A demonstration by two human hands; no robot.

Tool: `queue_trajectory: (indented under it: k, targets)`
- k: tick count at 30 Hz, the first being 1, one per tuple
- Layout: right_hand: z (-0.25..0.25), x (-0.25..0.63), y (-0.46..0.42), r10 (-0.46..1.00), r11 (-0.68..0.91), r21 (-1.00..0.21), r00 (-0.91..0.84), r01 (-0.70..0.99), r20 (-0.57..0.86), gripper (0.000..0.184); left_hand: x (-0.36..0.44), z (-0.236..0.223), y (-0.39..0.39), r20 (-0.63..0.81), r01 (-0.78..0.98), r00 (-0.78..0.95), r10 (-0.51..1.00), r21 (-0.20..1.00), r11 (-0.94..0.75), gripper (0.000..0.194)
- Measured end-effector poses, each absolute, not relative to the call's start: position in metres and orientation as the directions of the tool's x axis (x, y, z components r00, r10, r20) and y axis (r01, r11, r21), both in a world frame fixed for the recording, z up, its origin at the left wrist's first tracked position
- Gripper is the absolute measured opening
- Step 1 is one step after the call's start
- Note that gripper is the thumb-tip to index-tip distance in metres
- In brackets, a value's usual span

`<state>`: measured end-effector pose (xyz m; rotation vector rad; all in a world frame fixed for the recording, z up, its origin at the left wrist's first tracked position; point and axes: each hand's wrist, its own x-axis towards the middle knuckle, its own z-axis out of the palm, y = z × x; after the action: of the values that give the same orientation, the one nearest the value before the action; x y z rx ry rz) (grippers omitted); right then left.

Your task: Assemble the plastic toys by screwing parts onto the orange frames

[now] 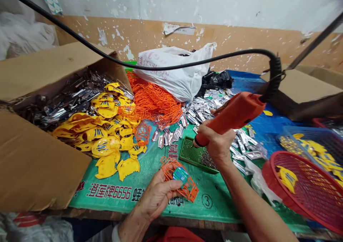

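My left hand pinches an orange plastic lattice frame near the table's front edge. A shiny teal-blue piece sits in the middle of that frame, by my thumb. My right hand is wrapped round a red-orange electric screwdriver, which tilts down to the left. Its black nose is over a green screw tray with a grid of holes; whether the bit touches the tray I cannot tell. Small dark screws lie heaped at the tray's right end.
Yellow shells spill from a cardboard box at left. Orange frames are piled behind, beside a white plastic bag and silver pieces. A red basket stands at right. The screwdriver's black cable arches overhead.
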<state>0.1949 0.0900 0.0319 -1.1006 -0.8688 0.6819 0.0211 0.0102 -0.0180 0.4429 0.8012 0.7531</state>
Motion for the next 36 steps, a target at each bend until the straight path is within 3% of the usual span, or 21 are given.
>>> queue_trajectory:
  k: [20, 24, 30, 36]
  targets:
    - [0.029, 0.192, 0.097, 0.769, 0.37, -0.929, 0.555, 0.017, 0.316, 0.02, 0.02, -0.025, 0.014, -0.427, -0.508, 0.46, 0.779, 0.593, 0.625, 0.038]
    - [0.047, 0.195, 0.085, 0.793, 0.42, -0.9, 0.53, -0.119, 0.3, 0.023, 0.019, -0.024, 0.015, -0.436, -0.521, 0.455, 0.776, 0.577, 0.629, 0.04]
    - [0.079, 0.186, 0.041, 0.914, 0.385, -0.852, 0.275, -0.353, 0.299, 0.046, 0.02, -0.02, 0.016, -0.488, -0.55, 0.407, 0.772, 0.544, 0.634, 0.04]
    - [0.075, 0.175, 0.023, 0.94, 0.336, -0.844, 0.205, -0.418, 0.273, 0.051, 0.02, -0.02, 0.016, -0.477, -0.532, 0.372, 0.797, 0.594, 0.604, 0.039]
